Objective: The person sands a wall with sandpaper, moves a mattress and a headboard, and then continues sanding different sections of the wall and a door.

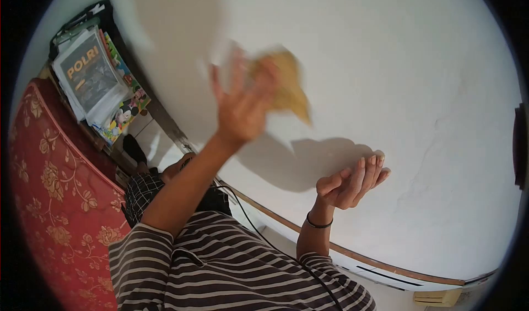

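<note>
A white wall fills most of the view, with a red floral sofa at the side. The right hand is half curled, seemingly holding nothing, near the wall. The left hand spreads its fingers; blur hides whether they pinch the yellowish cloth lying under them, before the wall. This looks like mid-wipe; another stroke would call for flat, even pressure.
</note>
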Motion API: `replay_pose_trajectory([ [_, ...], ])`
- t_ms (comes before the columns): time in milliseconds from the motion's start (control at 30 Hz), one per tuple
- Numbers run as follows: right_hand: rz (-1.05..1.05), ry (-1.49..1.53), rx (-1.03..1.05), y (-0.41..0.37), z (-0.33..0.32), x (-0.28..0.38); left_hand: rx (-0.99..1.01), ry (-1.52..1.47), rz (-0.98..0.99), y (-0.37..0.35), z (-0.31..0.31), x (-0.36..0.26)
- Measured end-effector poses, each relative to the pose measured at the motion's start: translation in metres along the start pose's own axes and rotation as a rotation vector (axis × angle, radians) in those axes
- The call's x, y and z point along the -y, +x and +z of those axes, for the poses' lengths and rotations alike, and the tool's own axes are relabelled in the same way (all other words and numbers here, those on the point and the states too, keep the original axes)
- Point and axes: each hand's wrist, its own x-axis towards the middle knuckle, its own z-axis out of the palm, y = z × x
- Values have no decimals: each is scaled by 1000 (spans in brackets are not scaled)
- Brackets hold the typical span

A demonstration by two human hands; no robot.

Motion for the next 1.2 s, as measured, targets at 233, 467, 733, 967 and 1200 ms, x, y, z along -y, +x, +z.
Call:
replay_pose_trajectory([
  [233,-25,18,0,3,-1,3,115,-183,298,-16,-6,-39],
  [467,-22,60,-42,1,5,3,123,64,-3,24,-16,-5],
  [733,-118,216,462,17,-21,8,202,-199,233,5,-29,-42],
  [967,-169,163,502,12,-16,6,501,-98,334,1,-65,-17],
  [1200,-106,211,468,7,-10,9,325,-271,-561,34,-33,18],
])
